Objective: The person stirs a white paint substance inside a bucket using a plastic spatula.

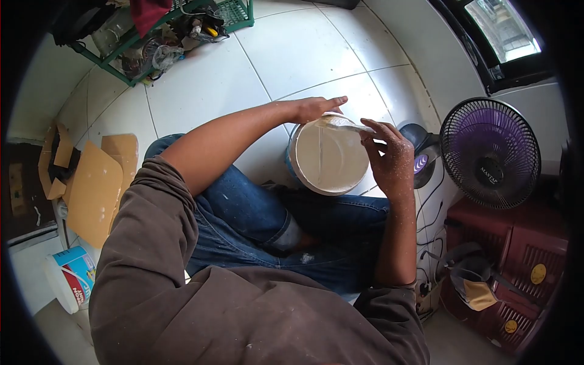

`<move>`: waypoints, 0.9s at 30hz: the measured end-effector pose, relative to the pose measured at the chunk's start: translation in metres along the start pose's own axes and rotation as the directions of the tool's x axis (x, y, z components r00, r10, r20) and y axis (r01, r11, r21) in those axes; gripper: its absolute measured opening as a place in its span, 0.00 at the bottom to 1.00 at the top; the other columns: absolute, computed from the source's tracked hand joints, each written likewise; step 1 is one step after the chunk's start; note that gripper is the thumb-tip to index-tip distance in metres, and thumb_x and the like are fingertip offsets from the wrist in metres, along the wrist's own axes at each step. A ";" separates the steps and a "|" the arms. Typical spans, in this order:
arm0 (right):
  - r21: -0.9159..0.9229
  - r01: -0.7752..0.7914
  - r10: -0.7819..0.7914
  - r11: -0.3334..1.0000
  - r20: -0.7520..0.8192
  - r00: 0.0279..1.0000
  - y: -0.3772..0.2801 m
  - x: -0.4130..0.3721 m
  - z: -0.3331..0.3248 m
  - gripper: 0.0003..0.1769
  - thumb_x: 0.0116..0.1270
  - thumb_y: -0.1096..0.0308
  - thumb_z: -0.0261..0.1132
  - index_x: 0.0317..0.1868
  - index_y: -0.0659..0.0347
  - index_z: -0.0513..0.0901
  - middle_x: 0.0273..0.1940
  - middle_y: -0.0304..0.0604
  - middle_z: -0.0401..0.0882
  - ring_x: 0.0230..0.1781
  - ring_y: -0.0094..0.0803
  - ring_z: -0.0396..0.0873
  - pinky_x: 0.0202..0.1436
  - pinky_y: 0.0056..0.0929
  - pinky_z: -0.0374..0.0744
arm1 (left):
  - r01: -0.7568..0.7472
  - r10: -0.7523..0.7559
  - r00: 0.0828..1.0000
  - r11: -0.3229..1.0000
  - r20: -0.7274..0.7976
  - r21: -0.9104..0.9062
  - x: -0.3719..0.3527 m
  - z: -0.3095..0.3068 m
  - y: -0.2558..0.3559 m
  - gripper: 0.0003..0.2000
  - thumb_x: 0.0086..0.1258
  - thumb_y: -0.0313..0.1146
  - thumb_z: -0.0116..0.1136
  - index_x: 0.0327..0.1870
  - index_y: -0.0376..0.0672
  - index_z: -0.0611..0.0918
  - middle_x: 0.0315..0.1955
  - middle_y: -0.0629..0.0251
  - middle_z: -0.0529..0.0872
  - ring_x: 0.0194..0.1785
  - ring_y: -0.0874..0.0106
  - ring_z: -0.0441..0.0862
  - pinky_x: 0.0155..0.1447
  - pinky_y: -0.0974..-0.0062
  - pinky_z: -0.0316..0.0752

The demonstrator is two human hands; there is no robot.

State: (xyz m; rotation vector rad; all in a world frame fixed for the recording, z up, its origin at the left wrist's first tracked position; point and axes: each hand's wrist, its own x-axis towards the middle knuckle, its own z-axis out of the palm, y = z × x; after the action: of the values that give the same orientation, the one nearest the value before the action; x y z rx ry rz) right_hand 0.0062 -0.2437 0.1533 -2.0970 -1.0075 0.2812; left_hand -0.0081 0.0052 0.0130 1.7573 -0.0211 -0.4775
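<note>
A round bucket (329, 159) with a pale, cream-coloured inside stands on the tiled floor in front of my crossed legs. At its far rim is my left hand (319, 109), thumb stretched out to the right; what its lower fingers hold, if anything, is hidden. On the right, my right hand (389, 149) pinches the end of a whitish, smeared tool (344, 125) that reaches over the bucket's far rim towards my left hand. White specks cover the back of my right hand.
A fan (490, 153) stands right of the bucket, with cables on the floor below it. Dark red cabinet (517, 243) at lower right. Opened cardboard box (94, 188) and a blue-and-white tub (73, 277) at left. Green rack (234, 13) at upper left.
</note>
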 end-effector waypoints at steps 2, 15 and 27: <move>-0.007 0.015 -0.015 1.000 -0.017 1.000 -0.005 -0.001 -0.005 0.13 0.77 0.77 0.69 0.59 0.66 0.90 0.53 0.53 0.91 0.51 0.44 0.94 0.55 0.37 0.93 | -0.025 0.025 1.000 0.999 0.008 0.040 -0.002 0.000 0.002 0.43 0.89 0.67 0.27 0.75 0.36 0.81 0.68 0.42 0.84 0.74 0.54 0.80 0.83 0.56 0.66; -0.496 0.246 0.086 0.832 0.555 0.827 0.051 -0.008 0.053 0.06 0.67 0.77 0.67 0.39 0.68 0.91 0.42 0.62 0.90 0.44 0.59 0.90 0.53 0.50 0.87 | 0.025 -0.025 1.000 1.000 0.002 -0.016 -0.003 0.001 0.004 0.48 0.86 0.73 0.25 0.75 0.33 0.80 0.71 0.40 0.82 0.78 0.51 0.75 0.84 0.55 0.64; -0.249 0.089 -0.025 0.964 0.250 0.968 0.017 -0.005 0.008 0.13 0.73 0.77 0.68 0.55 0.66 0.91 0.51 0.58 0.90 0.44 0.56 0.91 0.51 0.45 0.87 | 0.029 -0.030 0.999 0.999 -0.024 -0.030 -0.006 0.003 0.006 0.48 0.85 0.74 0.27 0.72 0.36 0.83 0.68 0.42 0.85 0.74 0.53 0.79 0.82 0.57 0.67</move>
State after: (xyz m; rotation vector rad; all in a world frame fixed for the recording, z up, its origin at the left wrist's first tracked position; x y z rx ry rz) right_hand 0.0085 -0.2495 0.1351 -2.3020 -1.3092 0.4062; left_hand -0.0128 0.0024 0.0203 1.7363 0.0293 -0.4755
